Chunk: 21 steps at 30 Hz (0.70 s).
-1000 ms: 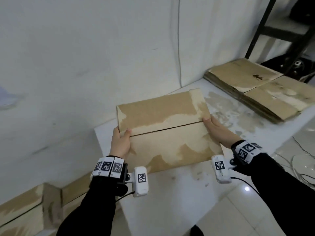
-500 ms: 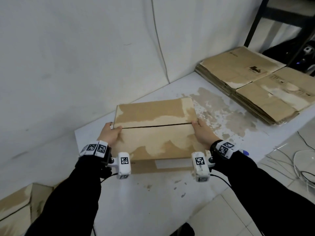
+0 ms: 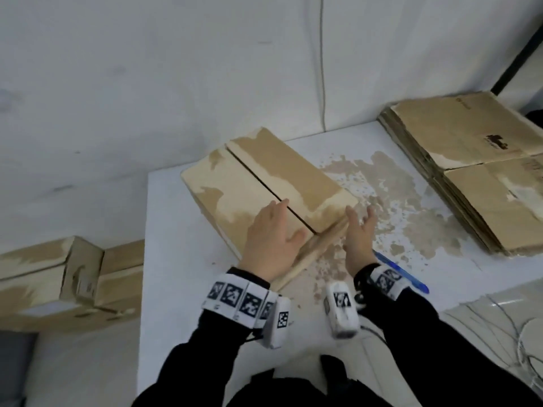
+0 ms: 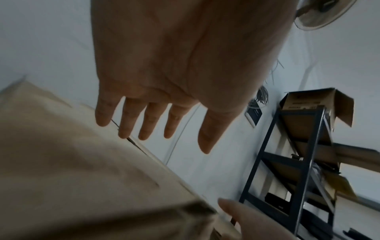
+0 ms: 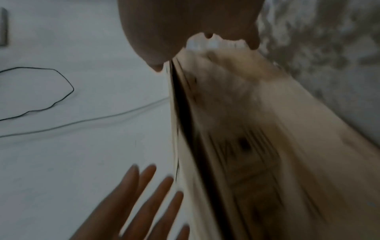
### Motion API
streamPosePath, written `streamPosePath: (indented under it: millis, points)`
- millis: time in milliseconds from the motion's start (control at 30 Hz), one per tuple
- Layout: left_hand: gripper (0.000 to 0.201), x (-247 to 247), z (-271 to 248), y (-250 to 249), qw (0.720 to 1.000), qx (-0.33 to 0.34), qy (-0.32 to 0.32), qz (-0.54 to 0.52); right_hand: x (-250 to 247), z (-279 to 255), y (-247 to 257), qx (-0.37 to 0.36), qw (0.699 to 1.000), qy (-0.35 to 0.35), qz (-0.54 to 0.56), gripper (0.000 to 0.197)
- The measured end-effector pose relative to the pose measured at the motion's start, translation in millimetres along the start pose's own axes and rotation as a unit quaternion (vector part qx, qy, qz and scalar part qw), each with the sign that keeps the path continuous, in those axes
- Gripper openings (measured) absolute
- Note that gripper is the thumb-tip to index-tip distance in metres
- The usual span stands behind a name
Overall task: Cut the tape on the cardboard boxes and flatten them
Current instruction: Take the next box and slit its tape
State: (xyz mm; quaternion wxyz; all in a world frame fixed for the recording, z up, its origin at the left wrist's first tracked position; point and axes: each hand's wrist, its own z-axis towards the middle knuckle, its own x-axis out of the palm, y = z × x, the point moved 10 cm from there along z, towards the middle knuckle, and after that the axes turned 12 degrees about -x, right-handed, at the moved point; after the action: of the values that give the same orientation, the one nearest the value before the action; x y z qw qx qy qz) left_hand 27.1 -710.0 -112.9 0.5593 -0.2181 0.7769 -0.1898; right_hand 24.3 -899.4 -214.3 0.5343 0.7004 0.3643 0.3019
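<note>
A worn brown cardboard box (image 3: 264, 183) lies slantwise on the white table (image 3: 176, 289), with a dark seam running along its top. My left hand (image 3: 270, 239) lies flat over the near end of the top, fingers straight. In the left wrist view the left hand's fingertips (image 4: 123, 134) touch the box (image 4: 72, 162) by the seam. My right hand (image 3: 358, 230) is open just right of the box's near end, palm towards it, beside a flap (image 3: 311, 254) that sticks out low. The right wrist view is blurred and shows the box end (image 5: 257, 129). A blue cutter (image 3: 405, 276) lies on the table by my right wrist.
A stack of flattened cardboard (image 3: 470, 171) fills the table's far right. More boxes (image 3: 58, 274) stand on the floor at the left. The white wall is close behind the box. A dark metal rack (image 4: 298, 162) with cardboard stands to the right. Cables lie at the lower right.
The box has swung from crosswise to slantwise on the table. Both hands have let go of its ends: the left now lies on its top, the right stands open beside its near end.
</note>
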Motion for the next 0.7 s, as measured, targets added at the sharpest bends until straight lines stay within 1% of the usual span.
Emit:
streamPosePath:
  millis: [33,100,133,167,200,267,300,333,400,433,467,500,533,567,633,667,700]
  points:
    - [0.072,13.2,2.4,-4.3,0.999,-0.020,-0.006,0.036,-1.3,16.0,5.4,-0.008,0.999,0.034,-0.025,0.064]
    - [0.086,38.3,8.2,-11.1,0.991,-0.063,-0.018,0.113,3.2,37.2,2.8,-0.002,0.991,0.117,-0.061,0.064]
    - [0.094,49.5,11.1,-12.2,0.985,-0.080,-0.031,0.151,4.7,40.1,-0.2,-0.008,0.985,0.154,-0.075,0.060]
    - [0.098,57.9,13.0,-12.9,0.977,-0.093,-0.052,0.184,4.1,37.1,2.5,-0.030,0.979,0.182,-0.091,0.053]
    - [0.098,63.4,14.2,-13.8,0.969,-0.099,-0.079,0.211,0.1,34.4,0.9,-0.054,0.973,0.200,-0.103,0.046]
    - [0.083,68.5,13.4,-14.8,0.957,-0.085,-0.129,0.245,-12.5,28.3,-11.9,-0.064,0.970,0.216,-0.093,0.039]
    - [0.076,69.8,12.1,-14.2,0.955,-0.073,-0.140,0.251,-20.2,28.0,-22.4,-0.045,0.974,0.210,-0.079,0.040]
    - [0.073,70.2,10.2,-12.6,0.953,-0.062,-0.145,0.257,-26.4,29.8,-35.5,-0.008,0.978,0.197,-0.063,0.044]
    - [0.072,65.9,4.2,-11.0,0.951,-0.034,-0.151,0.267,-32.7,27.5,-64.0,0.102,0.978,0.177,-0.045,0.054]
    - [0.072,60.7,0.8,-11.5,0.950,-0.020,-0.158,0.268,-31.1,23.2,-75.0,0.149,0.971,0.185,-0.036,0.058]
    - [0.072,54.9,-1.8,-11.6,0.951,-0.008,-0.166,0.262,-25.1,17.0,-80.4,0.178,0.962,0.207,-0.018,0.062]
    - [0.072,47.6,-5.1,-13.0,0.954,0.000,-0.175,0.246,-17.5,9.7,-78.9,0.185,0.954,0.236,0.003,0.064]
    - [0.073,39.3,-8.2,-15.1,0.959,0.004,-0.182,0.217,-11.4,5.5,-74.1,0.178,0.950,0.255,0.034,0.064]
    - [0.074,29.1,-12.3,-18.5,0.966,0.009,-0.194,0.172,-7.3,1.4,-61.8,0.156,0.950,0.261,0.070,0.061]
    - [0.070,7.1,-19.3,-21.5,0.974,0.011,-0.219,0.047,-5.2,0.2,-27.3,0.080,0.953,0.249,0.149,0.061]
    - [0.069,-2.6,-22.8,-21.7,0.972,0.016,-0.232,-0.026,-5.4,0.2,-3.0,0.019,0.953,0.251,0.168,0.064]
    - [0.068,-9.3,-26.4,-21.3,0.965,0.025,-0.238,-0.108,-4.9,-1.7,24.4,-0.053,0.950,0.264,0.161,0.067]
